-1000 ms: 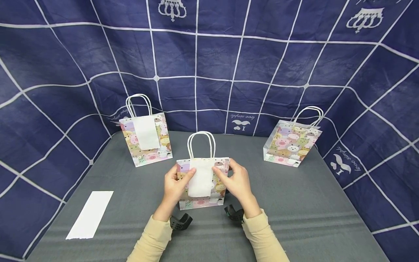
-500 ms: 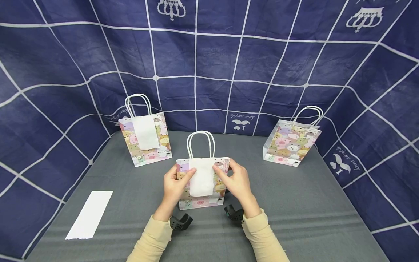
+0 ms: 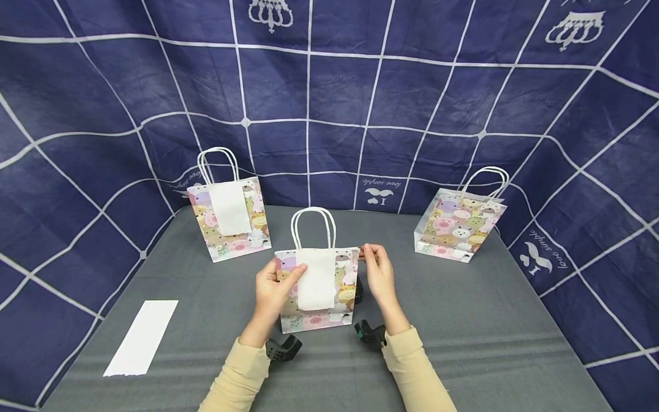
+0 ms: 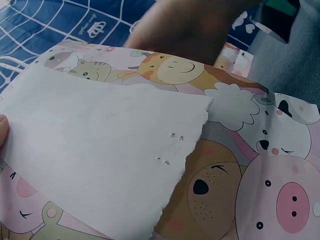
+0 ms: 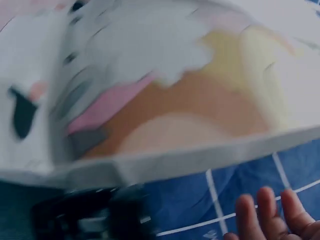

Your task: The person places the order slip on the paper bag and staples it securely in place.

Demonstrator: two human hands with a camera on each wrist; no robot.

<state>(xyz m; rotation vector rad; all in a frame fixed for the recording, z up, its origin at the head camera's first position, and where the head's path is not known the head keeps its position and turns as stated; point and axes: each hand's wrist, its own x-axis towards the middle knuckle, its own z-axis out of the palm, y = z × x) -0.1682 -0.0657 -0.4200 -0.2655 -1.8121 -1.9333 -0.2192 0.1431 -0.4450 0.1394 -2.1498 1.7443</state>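
A paper gift bag (image 3: pixel 344 280) printed with cartoon animals and fitted with white twisted handles stands before me. A white paper strip (image 3: pixel 315 280) hangs over its front below the handles; in the left wrist view the strip (image 4: pixel 100 135) has a torn edge and small marks. My left hand (image 3: pixel 275 292) grips the bag's left side, thumb on the strip and fingers behind. Beside the bag's upper right edge is my right hand (image 3: pixel 380 277), holding nothing. Its fingers (image 5: pixel 267 207) appear extended and apart from the bag in the right wrist view.
A similar bag (image 3: pixel 257 212) with a paper strip (image 3: pixel 230 209) stands back left. Another bag (image 3: pixel 458 226), without a strip, leans back right. A loose white strip (image 3: pixel 141 337) lies at left. A black object (image 3: pixel 358 290), kind unclear, shows partly behind the middle bag.
My right hand has let go of the bag's right side and moved slightly right, its thumb off the front. The bag has shifted slightly left, still in my left hand.
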